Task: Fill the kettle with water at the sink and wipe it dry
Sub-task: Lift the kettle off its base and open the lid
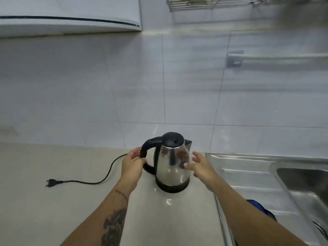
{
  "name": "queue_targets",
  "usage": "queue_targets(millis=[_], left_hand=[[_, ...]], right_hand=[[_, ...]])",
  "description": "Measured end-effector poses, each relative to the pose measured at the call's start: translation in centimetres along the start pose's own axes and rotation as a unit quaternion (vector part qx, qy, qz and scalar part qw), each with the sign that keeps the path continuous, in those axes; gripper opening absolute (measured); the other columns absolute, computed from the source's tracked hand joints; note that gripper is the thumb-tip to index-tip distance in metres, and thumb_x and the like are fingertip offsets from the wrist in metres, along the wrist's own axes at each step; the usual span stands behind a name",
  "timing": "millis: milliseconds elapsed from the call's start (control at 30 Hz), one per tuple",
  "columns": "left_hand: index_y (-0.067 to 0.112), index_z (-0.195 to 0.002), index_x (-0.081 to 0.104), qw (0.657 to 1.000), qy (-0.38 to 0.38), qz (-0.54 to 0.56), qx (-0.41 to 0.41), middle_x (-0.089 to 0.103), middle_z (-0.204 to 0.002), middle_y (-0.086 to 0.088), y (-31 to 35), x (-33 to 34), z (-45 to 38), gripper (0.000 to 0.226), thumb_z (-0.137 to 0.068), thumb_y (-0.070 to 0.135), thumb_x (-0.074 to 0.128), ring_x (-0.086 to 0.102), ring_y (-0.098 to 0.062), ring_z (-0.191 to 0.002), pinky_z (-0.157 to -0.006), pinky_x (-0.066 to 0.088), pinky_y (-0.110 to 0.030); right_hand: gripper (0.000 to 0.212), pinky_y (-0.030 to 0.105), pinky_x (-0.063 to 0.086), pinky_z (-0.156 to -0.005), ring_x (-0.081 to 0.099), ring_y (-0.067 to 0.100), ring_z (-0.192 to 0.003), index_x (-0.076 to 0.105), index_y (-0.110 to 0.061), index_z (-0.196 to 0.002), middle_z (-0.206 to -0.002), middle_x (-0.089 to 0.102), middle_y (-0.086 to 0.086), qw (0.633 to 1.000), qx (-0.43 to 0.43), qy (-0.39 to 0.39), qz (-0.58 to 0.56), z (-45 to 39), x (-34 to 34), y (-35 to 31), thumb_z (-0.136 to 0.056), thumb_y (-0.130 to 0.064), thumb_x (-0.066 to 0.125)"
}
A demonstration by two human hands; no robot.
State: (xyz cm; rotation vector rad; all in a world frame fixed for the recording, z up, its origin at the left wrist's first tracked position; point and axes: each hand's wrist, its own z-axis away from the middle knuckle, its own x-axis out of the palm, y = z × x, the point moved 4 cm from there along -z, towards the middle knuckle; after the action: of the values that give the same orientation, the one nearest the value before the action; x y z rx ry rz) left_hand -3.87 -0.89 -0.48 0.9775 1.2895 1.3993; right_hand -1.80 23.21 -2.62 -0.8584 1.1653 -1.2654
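Observation:
A stainless steel kettle (173,166) with a black lid, black handle and black base stands upright on the beige counter (53,201), its lid closed and its spout pointing right. My left hand (132,161) is wrapped around the black handle on the kettle's left side. My right hand (200,166) hovers beside the kettle's right flank with fingers spread, holding nothing; whether the fingertips touch the metal I cannot tell. The steel sink (301,183) lies to the right, its basin at the far right edge.
A black power cord with a plug (51,182) trails left across the counter from behind the kettle. A blue object (257,206) shows partly behind my right forearm on the drainboard. White tiled wall behind; a wire rack (213,4) hangs above.

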Motion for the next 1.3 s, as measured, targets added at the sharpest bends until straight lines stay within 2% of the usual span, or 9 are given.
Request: queue_targets(millis=[100,200,300,433,567,700,867,1100,1300], left_hand=[[0.021,-0.123,0.06,0.999,0.019,0.025,-0.011,0.061,-0.105,0.01,-0.4,0.6,-1.2,0.046,-0.088,-0.008,0.054,0.058,-0.004,-0.092,-0.085,0.042,-0.027],[0.02,-0.131,0.058,0.999,0.024,0.031,-0.031,0.061,-0.112,0.009,-1.3,1.0,-2.9,0.051,-0.088,-0.007,0.055,0.058,-0.014,-0.109,-0.101,0.041,-0.032],[0.021,-0.13,0.06,0.999,0.018,0.031,-0.033,0.064,-0.111,0.011,-1.6,1.1,-3.9,0.048,-0.09,-0.005,0.056,0.06,-0.012,-0.108,-0.105,0.04,-0.033],[0.027,-0.104,0.067,0.999,0.028,0.027,-0.024,0.068,-0.094,0.016,-1.9,1.5,-5.0,0.035,-0.093,-0.004,0.054,0.061,0.0,-0.089,-0.091,0.043,-0.028],[0.031,-0.095,0.067,0.999,0.039,0.03,-0.01,0.07,-0.089,0.013,-2.0,1.7,-5.5,0.038,-0.093,-0.005,0.054,0.064,-0.004,-0.085,-0.091,0.046,-0.031],[0.033,-0.092,0.069,0.999,0.035,0.035,0.003,0.072,-0.09,0.011,-1.9,1.7,-5.3,0.039,-0.091,-0.004,0.056,0.066,-0.006,-0.085,-0.092,0.049,-0.031],[0.02,-0.108,0.069,0.998,0.022,0.058,0.014,0.072,-0.097,0.007,-0.8,1.2,-4.1,0.031,-0.09,-0.004,0.06,0.068,-0.002,-0.081,-0.076,0.052,-0.02],[0.021,-0.107,0.071,0.996,-0.002,0.089,0.022,0.072,-0.101,0.003,0.6,-1.0,-1.1,0.031,-0.089,-0.003,0.061,0.066,-0.014,-0.093,-0.092,0.052,-0.038],[0.021,-0.104,0.071,0.994,-0.036,0.102,0.013,0.072,-0.101,0.002,0.3,-3.7,2.8,0.03,-0.089,-0.003,0.062,0.065,-0.016,-0.097,-0.091,0.052,-0.04]], right_hand=[[0.038,0.029,0.046,-0.095,0.061,0.006,-0.108,0.059,-0.021,-0.123,-0.12,0.063,-0.015,0.999,-0.014,-0.037,-0.037,-1.5,-0.2,0.0,-0.091,-0.002,0.066],[0.036,0.018,0.043,-0.075,0.068,-0.005,-0.082,0.065,-0.033,-0.098,-0.096,0.068,-0.023,0.996,-0.011,-0.072,-0.052,-3.4,-0.2,0.6,-0.091,0.003,0.062],[0.037,0.02,0.044,-0.075,0.071,-0.008,-0.078,0.068,-0.033,-0.101,-0.101,0.072,-0.01,0.994,-0.018,-0.083,-0.066,-4.5,-0.4,1.2,-0.09,0.002,0.065],[0.05,0.029,0.052,-0.084,0.072,0.015,-0.102,0.067,-0.046,-0.108,-0.106,0.075,-0.004,0.994,-0.031,-0.086,-0.059,-5.7,-0.2,2.1,-0.086,-0.002,0.072],[0.057,0.029,0.053,-0.08,0.067,0.017,-0.104,0.063,-0.051,-0.104,-0.102,0.073,-0.012,0.993,-0.024,-0.082,-0.086,-6.5,0.2,2.7,-0.085,0.001,0.073],[0.06,0.037,0.051,-0.087,0.067,0.023,-0.105,0.068,-0.054,-0.1,-0.106,0.074,-0.001,0.992,-0.012,-0.083,-0.09,-6.2,0.2,2.5,-0.084,0.003,0.073],[0.047,0.039,0.052,-0.092,0.065,0.017,-0.099,0.06,-0.016,-0.123,-0.094,0.074,-0.017,0.99,-0.02,-0.085,-0.112,-4.8,-0.4,1.9,-0.083,0.006,0.071],[0.041,0.02,0.057,-0.071,0.074,0.011,-0.087,0.067,-0.025,-0.108,-0.089,0.072,-0.012,0.991,-0.06,-0.055,-0.11,-0.2,-0.5,-0.7,-0.085,0.009,0.069],[0.042,0.039,0.055,-0.086,0.068,0.021,-0.088,0.065,-0.018,-0.12,-0.088,0.066,-0.005,0.993,-0.063,-0.035,-0.093,5.1,0.2,-1.0,-0.084,0.004,0.07]])
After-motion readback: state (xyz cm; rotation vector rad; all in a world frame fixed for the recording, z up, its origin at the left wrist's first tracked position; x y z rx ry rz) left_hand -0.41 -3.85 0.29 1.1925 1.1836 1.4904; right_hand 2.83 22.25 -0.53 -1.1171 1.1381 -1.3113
